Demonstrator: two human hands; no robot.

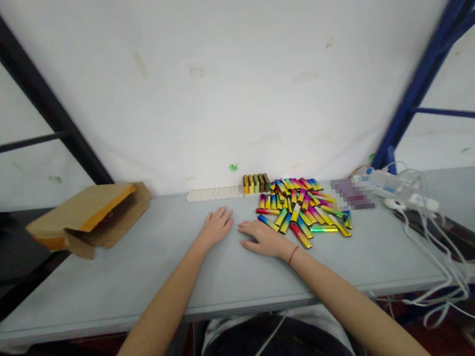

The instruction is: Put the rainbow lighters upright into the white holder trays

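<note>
My left hand (218, 226) lies flat on the grey table, fingers stretched out and holding nothing. Beside it my right hand (262, 238) rests palm down, its fingers also extended and nothing in them. Just right of my right hand spreads a loose heap of shiny multicoloured lighters (297, 211), most lying on their sides. Behind the hands, against the wall, is a white tray with a grid of holes (214, 193). Several lighters stand upright in rows (256, 184) at the tray's right end.
An opened cardboard box (91, 212) lies at the left of the table (147, 285). To the right are a blurred purple item (353, 194), a power strip (386, 181) and tangled white cables (437, 241). A black post (39, 97) and blue post (425, 59) flank the table.
</note>
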